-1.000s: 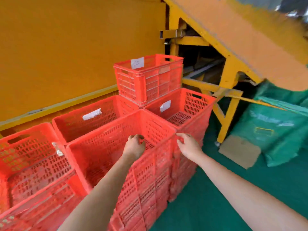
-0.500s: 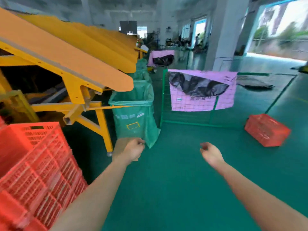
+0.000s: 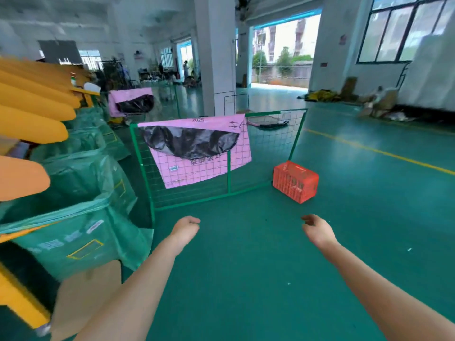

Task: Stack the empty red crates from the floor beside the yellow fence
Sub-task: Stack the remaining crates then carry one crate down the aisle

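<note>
One red crate lies upside down on the green floor ahead and to the right, close to the corner of a green wire fence. My left hand and my right hand reach forward at waist height, well short of the crate. Both hold nothing; their fingers are loosely curled. The stacked red crates and the yellow fence are out of view.
Yellow chutes jut in from the left above green lined bins. A pink sheet with a black bag hangs on the wire fence. A white pillar stands behind. A yellow floor line crosses the open floor at right.
My hands have let go of the stacked crate's rim. The view has swung right, away from the stack, onto the open floor; the lone red crate is now nearer and more central.
</note>
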